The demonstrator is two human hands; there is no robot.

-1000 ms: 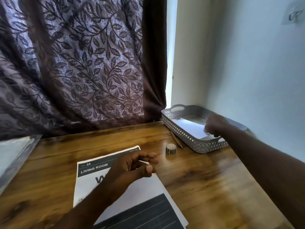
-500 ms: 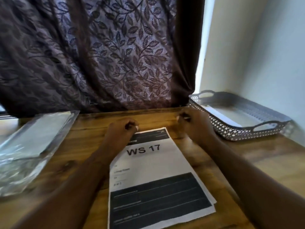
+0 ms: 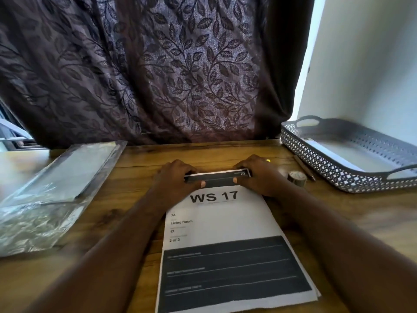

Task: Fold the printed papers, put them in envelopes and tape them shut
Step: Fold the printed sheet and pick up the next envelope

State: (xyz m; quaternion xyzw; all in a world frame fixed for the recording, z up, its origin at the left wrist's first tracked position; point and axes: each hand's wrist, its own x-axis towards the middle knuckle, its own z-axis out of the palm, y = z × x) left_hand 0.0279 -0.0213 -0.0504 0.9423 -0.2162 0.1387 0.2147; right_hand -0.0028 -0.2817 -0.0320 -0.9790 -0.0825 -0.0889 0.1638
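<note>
A small stack of printed papers [image 3: 223, 224], headed "WS 17" with a dark block lower down, lies on the wooden table in front of me. My left hand [image 3: 174, 179] pinches the far left corner of the top sheet and my right hand [image 3: 259, 175] pinches the far right corner. The sheet's far edge is lifted and curled toward me. A small roll of tape [image 3: 296, 177] stands just right of my right hand. A clear plastic pack of envelopes [image 3: 52, 188] lies at the left.
A grey perforated tray [image 3: 334, 170] with white paper inside sits at the right by the wall. A thin pencil [image 3: 304, 167] lies between the tray and the tape. A dark leaf-patterned curtain [image 3: 158, 71] hangs along the table's far edge.
My right hand came back from the tray to the paper. Both hands went to the sheet's far corners and lifted its far edge toward me. The view swung left.
</note>
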